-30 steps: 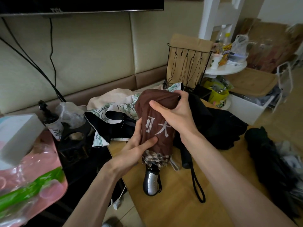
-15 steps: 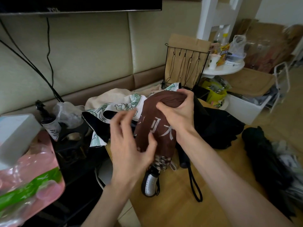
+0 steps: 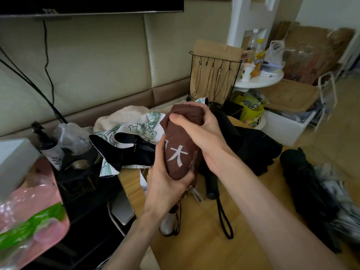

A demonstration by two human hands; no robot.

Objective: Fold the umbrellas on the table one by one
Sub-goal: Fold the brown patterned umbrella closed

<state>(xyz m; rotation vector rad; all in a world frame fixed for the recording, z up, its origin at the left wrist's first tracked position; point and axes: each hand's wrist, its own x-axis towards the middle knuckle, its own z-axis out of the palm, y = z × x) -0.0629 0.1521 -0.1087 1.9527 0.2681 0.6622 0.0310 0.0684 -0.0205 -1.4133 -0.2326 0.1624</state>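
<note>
Brown umbrella [image 3: 179, 152] mid-frame looks nearly rolled, my left hand [image 3: 165, 184] gripping its lower end, right hand [image 3: 198, 131] its top; floral umbrella [image 3: 140, 129] and black umbrella [image 3: 243, 149] lie loose on the surface [image 3: 194, 250], not yet done.

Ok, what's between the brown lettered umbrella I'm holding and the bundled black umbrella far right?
A crumpled black umbrella with a looped wrist strap, on the wooden table; head view.

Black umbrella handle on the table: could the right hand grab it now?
Likely not yet: the right hand grips the brown umbrella, though the black umbrella handle lies uncovered close by.
</note>
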